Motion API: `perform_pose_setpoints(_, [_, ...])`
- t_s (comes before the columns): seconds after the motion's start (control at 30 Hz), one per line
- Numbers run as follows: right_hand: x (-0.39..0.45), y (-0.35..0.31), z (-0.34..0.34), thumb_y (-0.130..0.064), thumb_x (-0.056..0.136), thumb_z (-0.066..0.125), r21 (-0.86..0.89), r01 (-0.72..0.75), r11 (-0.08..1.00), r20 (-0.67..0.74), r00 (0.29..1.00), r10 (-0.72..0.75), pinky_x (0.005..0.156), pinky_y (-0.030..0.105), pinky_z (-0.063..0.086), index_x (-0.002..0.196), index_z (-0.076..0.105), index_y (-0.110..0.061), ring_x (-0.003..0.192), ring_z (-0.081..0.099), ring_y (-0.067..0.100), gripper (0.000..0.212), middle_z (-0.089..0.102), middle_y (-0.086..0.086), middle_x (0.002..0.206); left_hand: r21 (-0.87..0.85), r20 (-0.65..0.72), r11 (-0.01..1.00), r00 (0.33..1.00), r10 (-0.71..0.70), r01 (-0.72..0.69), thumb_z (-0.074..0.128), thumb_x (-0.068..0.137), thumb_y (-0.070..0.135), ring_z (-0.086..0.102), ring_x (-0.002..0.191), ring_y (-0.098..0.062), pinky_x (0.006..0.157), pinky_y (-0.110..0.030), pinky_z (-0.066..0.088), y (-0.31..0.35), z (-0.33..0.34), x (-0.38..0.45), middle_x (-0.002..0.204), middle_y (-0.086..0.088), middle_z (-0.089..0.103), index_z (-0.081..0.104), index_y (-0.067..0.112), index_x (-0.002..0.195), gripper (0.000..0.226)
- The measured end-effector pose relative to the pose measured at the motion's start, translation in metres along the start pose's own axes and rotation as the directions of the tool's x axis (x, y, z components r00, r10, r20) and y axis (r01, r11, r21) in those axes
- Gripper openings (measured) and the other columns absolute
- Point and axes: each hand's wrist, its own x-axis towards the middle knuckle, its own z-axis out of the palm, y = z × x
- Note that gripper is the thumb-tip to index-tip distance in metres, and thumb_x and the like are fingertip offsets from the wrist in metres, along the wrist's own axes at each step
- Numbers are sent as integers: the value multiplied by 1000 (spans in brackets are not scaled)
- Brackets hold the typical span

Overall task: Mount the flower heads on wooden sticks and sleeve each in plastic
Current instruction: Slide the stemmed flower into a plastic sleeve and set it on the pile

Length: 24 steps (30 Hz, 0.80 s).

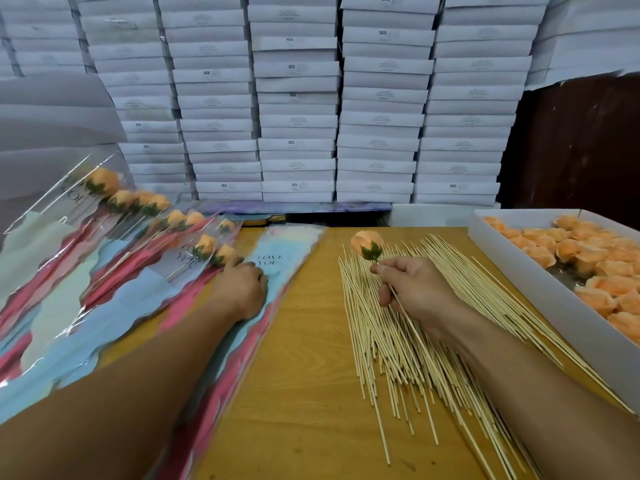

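My right hand [414, 289] pinches a thin wooden stick just below an orange flower head [367, 244] with a green base, mounted on the stick's top and held upright over the pile of loose wooden sticks [391, 341]. My left hand [242, 285] rests with curled fingers on the top of a stack of flat plastic sleeves [277, 271] printed "LOVE YOU"; whether the fingers pinch a sleeve is hidden. Left of it lie several finished flowers in sleeves [138, 233]. A white box of loose orange flower heads [571, 258] stands at the right.
The work happens on a wooden table [304, 393]. A wall of stacked white flat boxes [298, 116] rises behind the table. The white box's near wall [554, 327] runs along the stick pile's right side.
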Motion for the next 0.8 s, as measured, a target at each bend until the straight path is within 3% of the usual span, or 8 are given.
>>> perform_pose_setpoints(0.07, [0, 0, 0, -22, 103, 55, 2, -6, 1000, -1, 1000, 6, 57, 28, 41, 103, 69, -22, 53, 54, 9, 14, 64, -1, 57, 17, -12, 1000, 1000, -7, 8, 36, 106, 28, 46, 113, -29, 94, -33, 26, 4, -3, -3, 103, -9, 66, 64, 10, 85, 40])
perform_pose_setpoints(0.13, [0, 0, 1, -22, 104, 53, 40, -32, 999, 3, 999, 32, 57, 26, 42, 104, 69, -22, 54, 52, 8, 16, 59, -4, 56, 49, 15, 999, 1000, -21, 20, 37, 105, 28, 43, 115, -31, 94, -38, 35, 9, -8, -4, 106, -10, 63, 65, 10, 90, 37])
perform_pose_setpoints(0.3, [-4, -5, -2, -25, 107, 45, 99, -111, 989, 46, 993, 107, 37, 18, 30, 108, 63, -17, 40, 38, 4, 20, 47, -10, 50, 138, 43, 990, 998, -36, 30, 42, 100, 22, 42, 117, -31, 94, -47, 45, 25, -20, -8, 113, -11, 56, 66, 8, 105, 28])
perform_pose_setpoints(0.47, [-7, -9, -2, -37, 103, 53, 139, -200, 970, 73, 979, 192, 36, 21, 29, 90, 57, -13, 40, 36, 8, 28, 43, -7, 50, 146, 63, 989, 998, 12, -21, 42, 102, 30, 58, 97, -29, 87, -45, 54, 61, -37, -16, 110, -12, 55, 63, 10, 108, 29])
perform_pose_setpoints(0.57, [-6, -8, -2, -46, 99, 58, 112, -208, 972, 37, 978, 205, 39, 23, 29, 92, 56, -18, 40, 39, 9, 29, 53, -3, 56, 169, 42, 981, 996, 84, -90, 46, 100, 22, 59, 95, -32, 81, -42, 52, 87, -47, -28, 109, -11, 53, 63, 9, 107, 23])
perform_pose_setpoints(0.67, [-4, -9, -3, -49, 98, 60, 168, -235, 957, 52, 972, 230, 35, 21, 29, 111, 56, -17, 37, 37, 8, 35, 77, 6, 76, 113, 15, 981, 988, 157, -157, 48, 99, 15, 61, 90, -35, 78, -46, 53, 115, -52, -49, 110, -12, 52, 65, 7, 102, 20])
perform_pose_setpoints(0.73, [-4, -11, -4, -51, 97, 60, 215, -254, 943, 61, 967, 246, 33, 20, 29, 111, 58, -16, 35, 36, 7, 37, 78, 12, 84, 74, 6, 977, 980, 200, -200, 50, 99, 16, 59, 80, -31, 75, -44, 54, 132, -54, -66, 114, -10, 48, 66, 10, 99, 17])
perform_pose_setpoints(0.8, [-3, -10, -6, -52, 95, 63, 245, -277, 929, 46, 961, 274, 32, 19, 28, 105, 61, -14, 34, 37, 7, 39, 78, 10, 78, 75, -15, 962, 965, 263, -261, 49, 100, 18, 53, 70, -25, 67, -41, 50, 145, -55, -83, 121, -10, 45, 64, 13, 95, 17])
